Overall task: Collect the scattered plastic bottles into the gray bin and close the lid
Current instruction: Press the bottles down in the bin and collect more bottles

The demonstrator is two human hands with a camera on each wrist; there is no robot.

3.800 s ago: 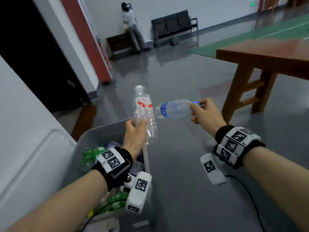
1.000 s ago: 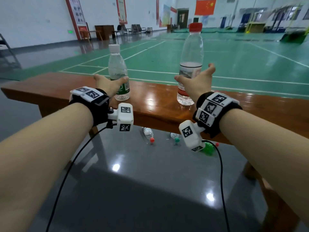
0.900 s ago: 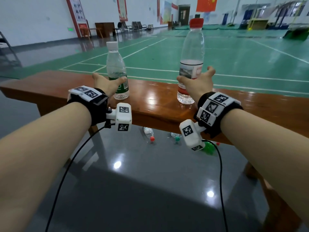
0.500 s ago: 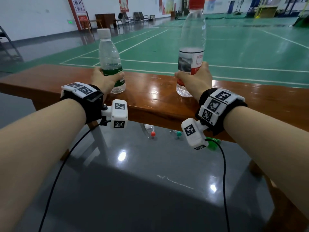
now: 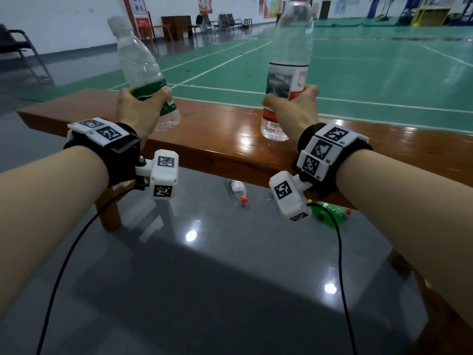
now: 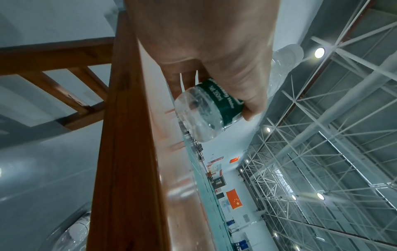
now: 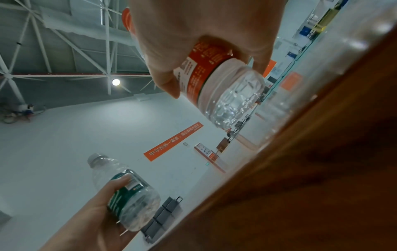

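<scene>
Above the wooden table [image 5: 204, 129], left hand [image 5: 135, 111] grips the green-label bottle [image 5: 143, 70], right hand [image 5: 294, 111] wraps the red-label bottle [image 5: 286, 73], seemingly lifted; next, carry both to the unseen bin.

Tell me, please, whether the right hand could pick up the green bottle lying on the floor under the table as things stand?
Probably not yet: the right hand already grips the red-labelled bottle, and the green bottle lies on the floor beneath the wooden table, so it would have to free itself and reach under.
</scene>
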